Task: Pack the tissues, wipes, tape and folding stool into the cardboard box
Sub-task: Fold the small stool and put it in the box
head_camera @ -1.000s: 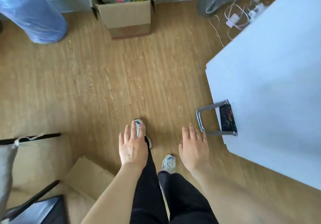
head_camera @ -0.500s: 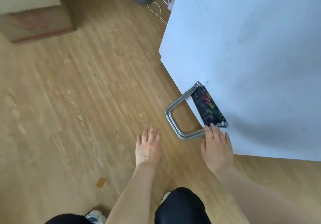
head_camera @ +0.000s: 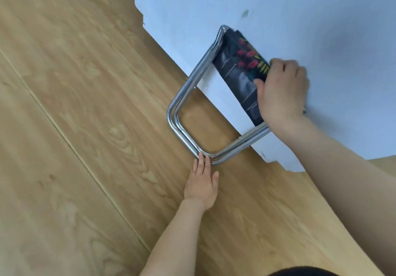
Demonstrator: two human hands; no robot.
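Moved in since before, now gripping the folding stool (head_camera: 235, 76) at the edge of the white table (head_camera: 300, 7) with the right hand (head_camera: 282, 91), touching its frame (head_camera: 240, 144) with the straight-fingered left hand (head_camera: 201, 183), not lifted or boxed yet.

- White surface (head_camera: 278, 7) fills the upper right, its edge running diagonally.
- Folding stool (head_camera: 233, 70) lies folded flat on it: dark patterned seat on the surface, chrome frame loop hanging out past the edge, over the wooden floor (head_camera: 75, 125).

right hand (head_camera: 282, 92) gripping folding stool (head_camera: 237, 76), left hand (head_camera: 202, 182) touching
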